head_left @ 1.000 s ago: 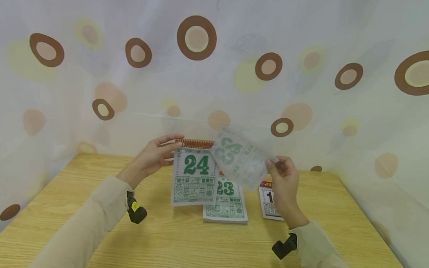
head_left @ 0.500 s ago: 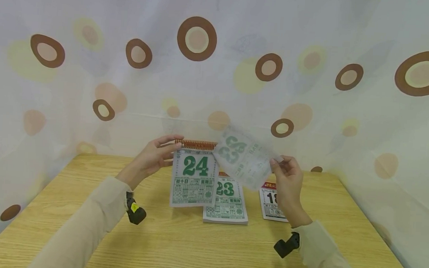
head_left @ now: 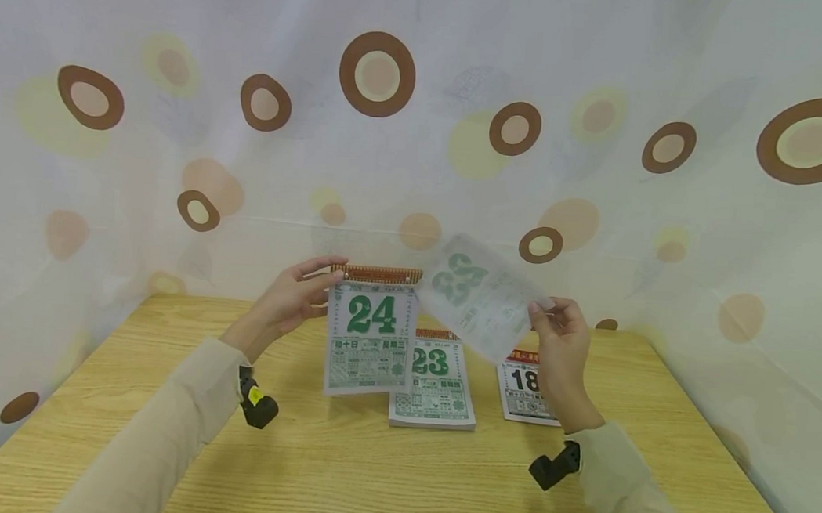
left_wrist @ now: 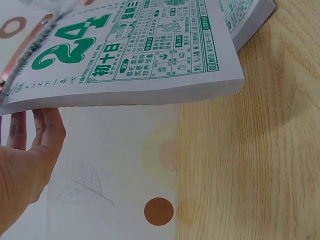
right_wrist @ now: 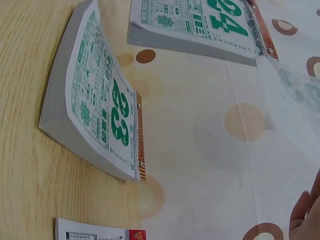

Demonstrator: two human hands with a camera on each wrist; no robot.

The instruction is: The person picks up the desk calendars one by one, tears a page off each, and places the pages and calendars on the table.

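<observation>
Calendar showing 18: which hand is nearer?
Right. In the head view, the right hand covers part of the 18 calendar's right side; the left hand is well to its left, holding the 24 calendar.

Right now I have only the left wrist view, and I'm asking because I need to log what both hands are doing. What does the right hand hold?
Observer: The right hand pinches a thin sheet by its corner.
Operator: Thanks. Which number is on the pad at my upper right?
Observer: In the head view it reads 23, in green.
Operator: Is anything else on the table, outside my view?
Observer: Yes, a red-topped calendar showing 18, partly hidden behind the right hand in the head view.
</observation>
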